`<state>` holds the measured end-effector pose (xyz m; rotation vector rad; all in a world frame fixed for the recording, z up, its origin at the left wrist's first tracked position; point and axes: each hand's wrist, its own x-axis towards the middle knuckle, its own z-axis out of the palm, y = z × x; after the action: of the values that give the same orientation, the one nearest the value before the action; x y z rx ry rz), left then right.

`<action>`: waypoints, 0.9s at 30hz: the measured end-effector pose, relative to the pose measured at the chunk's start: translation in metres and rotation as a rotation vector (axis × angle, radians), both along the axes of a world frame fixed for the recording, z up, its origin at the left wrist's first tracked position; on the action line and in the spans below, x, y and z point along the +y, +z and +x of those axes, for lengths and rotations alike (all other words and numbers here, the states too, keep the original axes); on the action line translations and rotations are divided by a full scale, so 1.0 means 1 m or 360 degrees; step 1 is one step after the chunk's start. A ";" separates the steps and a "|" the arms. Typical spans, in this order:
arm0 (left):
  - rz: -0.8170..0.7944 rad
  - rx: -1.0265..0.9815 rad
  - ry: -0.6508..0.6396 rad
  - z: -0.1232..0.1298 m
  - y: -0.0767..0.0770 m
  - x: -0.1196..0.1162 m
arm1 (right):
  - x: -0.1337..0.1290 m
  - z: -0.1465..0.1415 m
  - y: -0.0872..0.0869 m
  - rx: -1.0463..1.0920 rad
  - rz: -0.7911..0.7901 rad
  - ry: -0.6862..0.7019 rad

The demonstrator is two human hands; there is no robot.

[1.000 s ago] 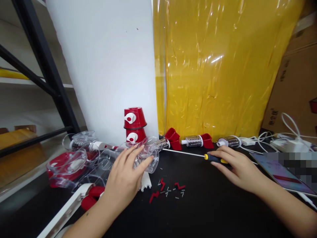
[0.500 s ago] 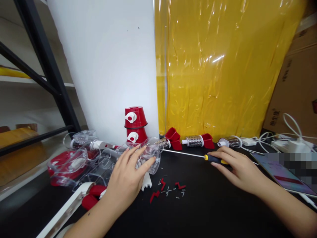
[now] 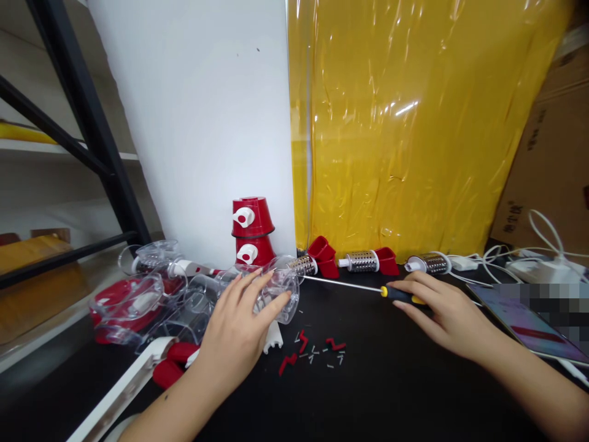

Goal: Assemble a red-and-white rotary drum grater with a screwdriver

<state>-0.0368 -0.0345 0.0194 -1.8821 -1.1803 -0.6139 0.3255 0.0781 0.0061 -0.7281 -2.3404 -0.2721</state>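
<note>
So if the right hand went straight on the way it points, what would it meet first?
Likely the clear plastic part under the left hand; the screwdriver in the right hand seems to reach it, though depth is unclear.

On the cardboard box (image 3: 547, 153) beyond the right back corner of the worktop (image 3: 391, 387), a short line of dark Chinese characters (image 3: 510, 220) carries a small ® sign (image 3: 512, 203); the characters look like 尘侠 at the end, the first too blurred to read. Higher up, smaller dark print (image 3: 536, 130) is illegible
</note>
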 end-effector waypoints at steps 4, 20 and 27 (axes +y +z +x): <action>0.0007 -0.0007 0.0012 0.000 0.000 -0.001 | -0.001 0.000 0.001 0.0010 -0.0007 0.0005; -0.0045 0.0087 0.0054 -0.002 -0.002 0.001 | 0.002 -0.003 -0.001 0.0157 -0.0123 0.0108; -0.0065 0.0085 0.0067 -0.003 -0.003 0.001 | 0.007 0.001 0.000 0.0565 -0.0581 0.0187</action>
<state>-0.0400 -0.0336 0.0163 -1.8912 -1.2035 -0.5171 0.3263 0.0853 0.0063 -0.7350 -2.0977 0.3216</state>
